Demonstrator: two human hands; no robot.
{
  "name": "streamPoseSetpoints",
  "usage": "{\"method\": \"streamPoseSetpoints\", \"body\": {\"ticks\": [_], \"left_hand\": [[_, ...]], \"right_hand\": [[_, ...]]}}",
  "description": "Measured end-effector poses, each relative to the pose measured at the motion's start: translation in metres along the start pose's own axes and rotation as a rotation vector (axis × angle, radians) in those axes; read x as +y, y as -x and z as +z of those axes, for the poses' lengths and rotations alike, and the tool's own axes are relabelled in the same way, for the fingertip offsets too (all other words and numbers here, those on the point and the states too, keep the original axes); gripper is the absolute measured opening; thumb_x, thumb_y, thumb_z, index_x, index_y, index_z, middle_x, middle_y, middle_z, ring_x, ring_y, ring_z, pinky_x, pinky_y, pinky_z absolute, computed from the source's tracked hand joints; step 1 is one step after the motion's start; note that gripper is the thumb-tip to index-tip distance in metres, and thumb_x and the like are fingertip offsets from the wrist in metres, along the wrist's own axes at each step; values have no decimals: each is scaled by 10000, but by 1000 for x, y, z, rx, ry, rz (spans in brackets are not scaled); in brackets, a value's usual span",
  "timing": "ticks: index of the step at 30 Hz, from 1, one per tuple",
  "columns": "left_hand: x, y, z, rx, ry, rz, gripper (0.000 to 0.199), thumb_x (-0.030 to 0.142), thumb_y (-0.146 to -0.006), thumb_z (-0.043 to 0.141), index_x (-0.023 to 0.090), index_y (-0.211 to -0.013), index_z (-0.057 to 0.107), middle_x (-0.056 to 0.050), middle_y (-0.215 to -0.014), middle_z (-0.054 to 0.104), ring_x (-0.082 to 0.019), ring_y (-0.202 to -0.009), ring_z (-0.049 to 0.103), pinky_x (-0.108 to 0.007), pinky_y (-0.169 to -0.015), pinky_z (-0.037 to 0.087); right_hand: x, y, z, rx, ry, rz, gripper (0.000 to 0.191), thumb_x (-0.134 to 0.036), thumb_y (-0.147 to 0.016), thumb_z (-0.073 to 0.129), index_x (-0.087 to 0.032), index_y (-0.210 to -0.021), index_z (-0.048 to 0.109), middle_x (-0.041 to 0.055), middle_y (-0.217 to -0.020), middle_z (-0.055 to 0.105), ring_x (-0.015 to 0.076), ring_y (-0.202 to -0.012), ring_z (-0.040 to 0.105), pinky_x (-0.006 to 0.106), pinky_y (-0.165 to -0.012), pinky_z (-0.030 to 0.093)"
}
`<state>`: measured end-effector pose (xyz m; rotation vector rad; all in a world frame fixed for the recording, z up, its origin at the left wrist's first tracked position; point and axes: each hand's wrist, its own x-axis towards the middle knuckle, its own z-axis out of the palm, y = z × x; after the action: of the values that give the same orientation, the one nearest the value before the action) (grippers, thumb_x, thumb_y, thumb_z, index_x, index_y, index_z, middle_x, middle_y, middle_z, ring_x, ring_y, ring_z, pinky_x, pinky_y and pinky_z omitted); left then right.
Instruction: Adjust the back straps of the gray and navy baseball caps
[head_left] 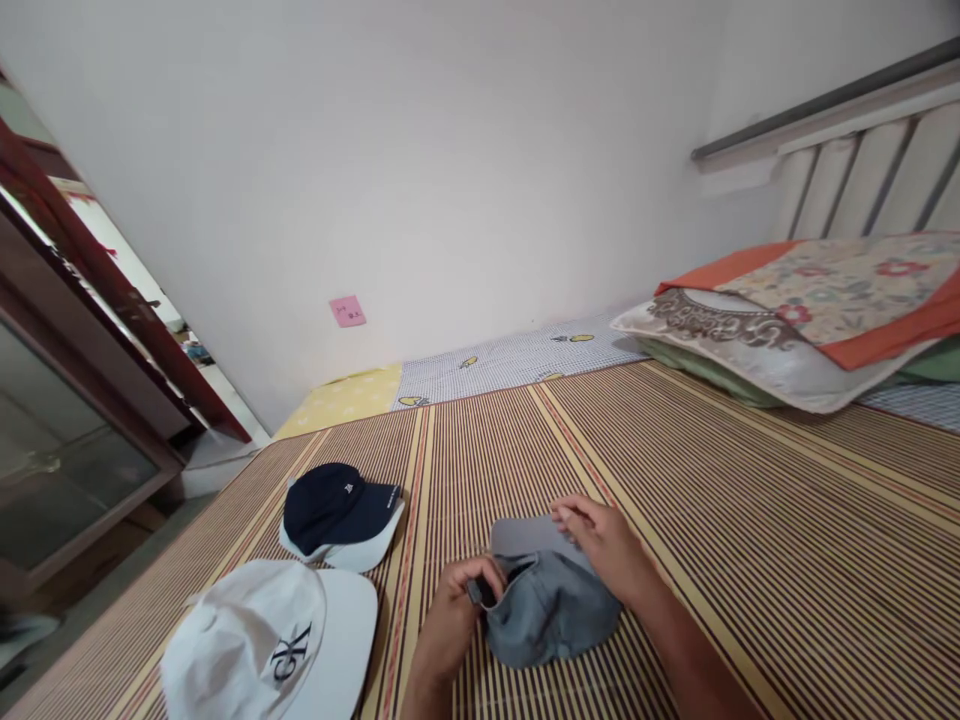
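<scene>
A grey cap (555, 610) lies on the striped bamboo mat (480, 470), its lighter brim pointing away from me. My left hand (454, 615) is closed on the cap's back edge at the left, near the strap opening. Over the right side of the brim is my right hand (600, 540), its fingers curled together at the brim's edge; whether they pinch it is hard to see. To the left sits a navy cap (322, 505) stacked on a pale one (360, 555). Nearer to me is a white cap (240, 635) with dark lettering.
Pillows (720, 325) under an orange floral cover (847, 285) lie at the right rear. A white wall (450, 180) with a pink note (347, 311) stands behind the bed. At the far left is a doorway with a reddish door frame (127, 290).
</scene>
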<state>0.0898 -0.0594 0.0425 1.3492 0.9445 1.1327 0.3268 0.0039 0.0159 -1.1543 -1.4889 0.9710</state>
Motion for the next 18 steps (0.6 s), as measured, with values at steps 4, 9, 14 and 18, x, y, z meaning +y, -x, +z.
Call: {"method": "streamPoseSetpoints", "body": {"ticks": [4, 9, 14, 18], "left_hand": [[-1, -2, 3, 34, -25, -121, 176, 292, -791, 675, 181, -657, 646, 17, -636, 522, -147, -638, 425, -249, -618, 324], [-3, 2, 1, -107, -53, -194, 303, 457, -821, 691, 184, -730, 597, 48, -659, 458, -120, -619, 338, -240, -585, 254], [-5, 3, -1, -115, 1, -136, 434, 579, -787, 757, 176, -766, 598, 47, -664, 464, -117, -628, 346, -242, -595, 251], [-9, 3, -6, -33, 90, -56, 393, 532, -851, 734, 182, -746, 587, 49, -626, 489, -107, -586, 377, -252, -596, 271]], "right_hand": [[5, 7, 15, -124, 51, 22, 280, -432, -817, 688, -238, -618, 654, 24, -648, 645, 221, -680, 574, 327, -683, 403], [4, 14, 25, -312, 7, 90, 503, -546, -915, 572, -234, -524, 520, -17, -553, 503, 176, -612, 456, 307, -618, 315], [-4, 15, 25, -508, -133, 170, 326, -492, -754, 762, -208, -663, 631, -42, -564, 533, 138, -565, 444, 272, -575, 302], [-12, 16, 10, -527, -387, 194, 354, -488, -733, 782, -233, -865, 574, -6, -743, 682, 183, -739, 637, 280, -688, 442]]}}
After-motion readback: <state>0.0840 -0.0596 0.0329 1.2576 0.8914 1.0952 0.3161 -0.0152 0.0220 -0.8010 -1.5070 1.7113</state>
